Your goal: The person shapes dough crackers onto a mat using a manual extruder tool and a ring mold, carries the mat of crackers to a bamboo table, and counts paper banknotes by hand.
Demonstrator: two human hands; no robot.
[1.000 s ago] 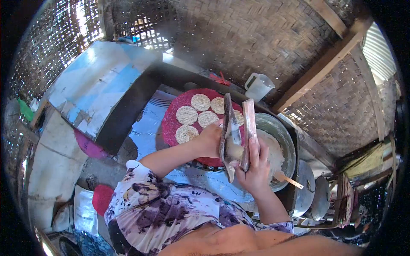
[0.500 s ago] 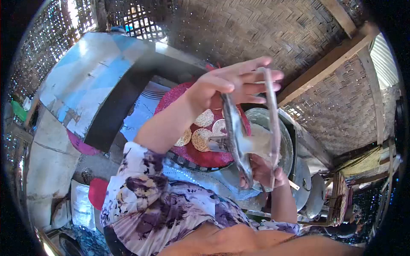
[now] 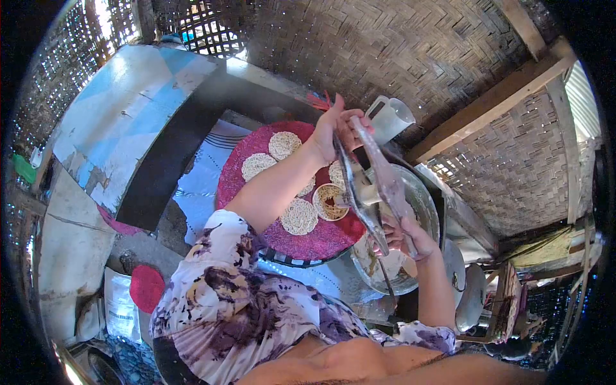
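Note:
Between my hands is a two-bar press, its dark wooden bar (image 3: 357, 192) and paler wooden bar (image 3: 387, 176) lying side by side with a short pale cylinder (image 3: 368, 194) between them. My left hand (image 3: 340, 128) is closed around the far ends of both bars. At the near ends, my right hand (image 3: 410, 239) grips them too, fingers wrapped around. Beneath the press, a round woven mould (image 3: 319, 206) holds a partial layer of strands. Several flat rounds of pale noodle strands (image 3: 299, 217) lie around it on a red round tray (image 3: 240, 144).
Right of the tray stands a large metal basin (image 3: 428, 192) with pale dough or flour inside. A white mug (image 3: 393, 119) is behind it by the woven wall (image 3: 385, 51). A blue-and-white panel (image 3: 122, 109) rises at the left. Metal lids (image 3: 473, 298) hang at the right.
My left hand's spread fingers have closed around the far bar ends. The two bars are closer together, and the press has shifted slightly. The white mug has come into sight.

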